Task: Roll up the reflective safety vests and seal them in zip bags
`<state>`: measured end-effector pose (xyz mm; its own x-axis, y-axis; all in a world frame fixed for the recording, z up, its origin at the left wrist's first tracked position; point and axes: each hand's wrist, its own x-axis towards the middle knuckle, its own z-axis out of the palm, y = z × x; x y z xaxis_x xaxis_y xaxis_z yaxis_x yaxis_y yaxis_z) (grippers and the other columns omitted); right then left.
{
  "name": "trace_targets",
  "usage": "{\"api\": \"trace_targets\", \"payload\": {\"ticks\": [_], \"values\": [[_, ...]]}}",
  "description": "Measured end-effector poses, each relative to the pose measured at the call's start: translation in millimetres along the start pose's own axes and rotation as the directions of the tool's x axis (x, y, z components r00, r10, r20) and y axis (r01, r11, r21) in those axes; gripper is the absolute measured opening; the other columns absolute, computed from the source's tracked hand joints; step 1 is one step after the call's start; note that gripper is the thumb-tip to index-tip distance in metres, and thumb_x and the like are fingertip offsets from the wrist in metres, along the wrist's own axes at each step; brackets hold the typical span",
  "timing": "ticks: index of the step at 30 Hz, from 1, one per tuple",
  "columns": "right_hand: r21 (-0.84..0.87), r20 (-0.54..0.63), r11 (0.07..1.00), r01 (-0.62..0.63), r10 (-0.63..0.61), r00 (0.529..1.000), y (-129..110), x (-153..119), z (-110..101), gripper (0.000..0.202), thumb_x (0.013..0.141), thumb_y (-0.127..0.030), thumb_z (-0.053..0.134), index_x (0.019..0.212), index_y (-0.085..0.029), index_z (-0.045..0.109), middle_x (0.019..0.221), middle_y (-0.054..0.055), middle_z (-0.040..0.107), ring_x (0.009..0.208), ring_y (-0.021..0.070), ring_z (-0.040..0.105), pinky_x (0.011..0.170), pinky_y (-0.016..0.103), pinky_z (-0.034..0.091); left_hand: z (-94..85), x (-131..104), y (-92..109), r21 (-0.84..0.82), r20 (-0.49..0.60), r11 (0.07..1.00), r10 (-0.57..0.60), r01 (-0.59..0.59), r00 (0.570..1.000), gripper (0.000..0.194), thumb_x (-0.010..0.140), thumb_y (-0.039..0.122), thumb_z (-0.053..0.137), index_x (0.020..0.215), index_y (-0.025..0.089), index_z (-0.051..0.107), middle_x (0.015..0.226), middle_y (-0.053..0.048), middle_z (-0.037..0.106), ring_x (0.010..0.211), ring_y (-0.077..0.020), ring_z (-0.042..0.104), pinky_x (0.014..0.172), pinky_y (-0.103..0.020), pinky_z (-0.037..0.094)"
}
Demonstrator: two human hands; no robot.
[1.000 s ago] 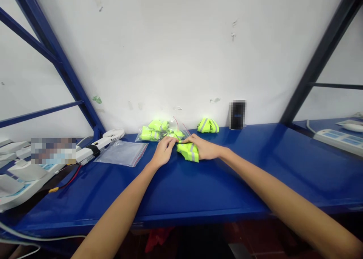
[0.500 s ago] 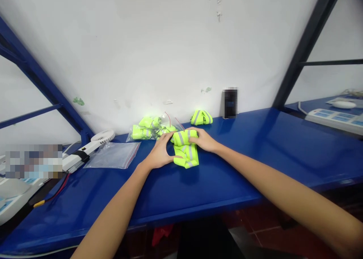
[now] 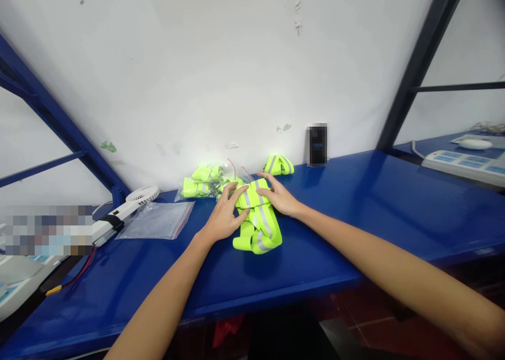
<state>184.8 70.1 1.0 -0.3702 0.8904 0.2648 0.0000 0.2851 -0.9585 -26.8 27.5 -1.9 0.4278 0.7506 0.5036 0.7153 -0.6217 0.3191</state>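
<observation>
Head view: both hands, left (image 3: 224, 216) and right (image 3: 283, 198), grip the folded upper part of one yellow-green reflective strap (image 3: 263, 218) above the tabletop (image 3: 355, 192). Its long axis runs from the wall side toward the near edge, loose loop nearest the wearer. Beyond lie one coiled strap (image 3: 272, 164) and at least three bagged bundles (image 3: 195, 187); at left, one flat clear bag (image 3: 155, 220). Markings on one dark upright object (image 3: 317, 154) are blurred.
</observation>
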Motion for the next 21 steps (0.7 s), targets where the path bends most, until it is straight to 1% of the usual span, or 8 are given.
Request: {"api": "trace_targets", "payload": {"ticks": [4, 7, 9, 12, 14, 17, 19, 21], "values": [[-0.069, 0.033, 0.991, 0.111, -0.109, 0.994, 0, -3, 4, 0.053, 0.093, -0.042, 0.051, 0.142, -0.025, 0.042, 0.142, 0.007, 0.052, 0.120, 0.0241, 0.055, 0.103, 0.038, 0.046, -4.7, 0, 3, -0.002, -0.055, 1.000, 0.024, -0.025, 0.998, 0.059, 0.082, 0.020, 0.058, 0.140, 0.024, 0.047, 0.136, -0.012, 0.048, 0.131, -0.0275, 0.046, 0.110, -0.044, 0.039], [-0.015, 0.119, 0.986, 0.165, -0.162, 0.980, 2, -4, 5, 0.044, 0.098, -0.047, 0.040, 0.132, -0.023, 0.052, 0.134, 0.006, 0.057, 0.126, 0.0252, 0.051, 0.109, 0.042, 0.039, -7.1, 1, 2, -0.063, -0.144, 0.998, 0.003, -0.012, 0.990, 0.049, 0.080, 0.021, 0.061, 0.128, 0.023, 0.058, 0.123, -0.008, 0.061, 0.117, -0.0260, 0.058, 0.104, -0.041, 0.044], [0.001, 0.178, 0.985, 0.172, -0.169, 0.969, 2, -5, 4, 0.046, 0.098, -0.050, 0.038, 0.131, -0.022, 0.052, 0.127, 0.007, 0.060, 0.121, 0.0268, 0.054, 0.107, 0.044, 0.041, -6.7, 3, -1, -0.171, -0.224, 0.983, -0.099, 0.060, 0.970, 0.038, 0.080, 0.026, 0.063, 0.118, 0.020, 0.065, 0.115, -0.007, 0.068, 0.108, -0.0259, 0.063, 0.098, -0.039, 0.047], [-0.144, 0.218, 0.954, 0.261, -0.227, 0.949, 1, -8, 3, 0.058, 0.091, -0.048, 0.054, 0.142, -0.022, 0.042, 0.137, 0.011, 0.051, 0.128, 0.0302, 0.048, 0.108, 0.048, 0.039, -4.7, 6, -10, -0.416, -0.290, 0.888, -0.335, 0.197, 0.897, 0.032, 0.082, 0.037, 0.062, 0.105, 0.015, 0.070, 0.102, -0.007, 0.073, 0.094, -0.0255, 0.067, 0.085, -0.036, 0.052], [-0.272, 0.223, 0.896, 0.351, -0.296, 0.929, 0, -9, 3, 0.077, 0.085, -0.039, 0.064, 0.151, -0.023, 0.028, 0.144, 0.014, 0.042, 0.131, 0.0312, 0.044, 0.107, 0.049, 0.039, -3.4, 8, -15, -0.558, -0.246, 0.787, -0.460, 0.263, 0.853, 0.035, 0.081, 0.042, 0.062, 0.098, 0.013, 0.072, 0.092, -0.006, 0.074, 0.082, -0.0242, 0.067, 0.074, -0.034, 0.053], [-0.400, 0.229, 0.798, 0.450, -0.388, 0.893, -2, -12, 4, 0.091, 0.079, -0.025, 0.066, 0.156, -0.025, 0.017, 0.145, 0.015, 0.036, 0.129, 0.0310, 0.044, 0.101, 0.047, 0.045, -0.7, 9, -20, -0.685, -0.097, 0.649, -0.532, 0.331, 0.841, 0.038, 0.078, 0.044, 0.065, 0.097, 0.012, 0.073, 0.083, -0.006, 0.074, 0.069, -0.0212, 0.065, 0.064, -0.031, 0.052], [-0.472, 0.252, 0.731, 0.493, -0.424, 0.870, -4, -13, 5, 0.086, 0.077, -0.018, 0.064, 0.153, -0.028, 0.026, 0.146, 0.014, 0.034, 0.126, 0.0302, 0.046, 0.098, 0.044, 0.047, 1.4, 9, -21, -0.726, -0.039, 0.604, -0.513, 0.328, 0.858, 0.043, 0.080, 0.046, 0.064, 0.105, 0.012, 0.072, 0.090, -0.007, 0.074, 0.072, -0.0209, 0.066, 0.066, -0.030, 0.052], [-0.521, 0.278, 0.679, 0.518, -0.439, 0.855, -7, -13, 4, 0.072, 0.077, -0.015, 0.061, 0.145, -0.029, 0.042, 0.143, 0.011, 0.038, 0.119, 0.0282, 0.052, 0.094, 0.041, 0.049, 3.8, 9, -23, -0.718, -0.047, 0.629, -0.470, 0.298, 0.881, 0.051, 0.086, 0.052, 0.055, 0.115, 0.013, 0.068, 0.100, -0.009, 0.074, 0.082, -0.0225, 0.068, 0.071, -0.032, 0.053]]}}
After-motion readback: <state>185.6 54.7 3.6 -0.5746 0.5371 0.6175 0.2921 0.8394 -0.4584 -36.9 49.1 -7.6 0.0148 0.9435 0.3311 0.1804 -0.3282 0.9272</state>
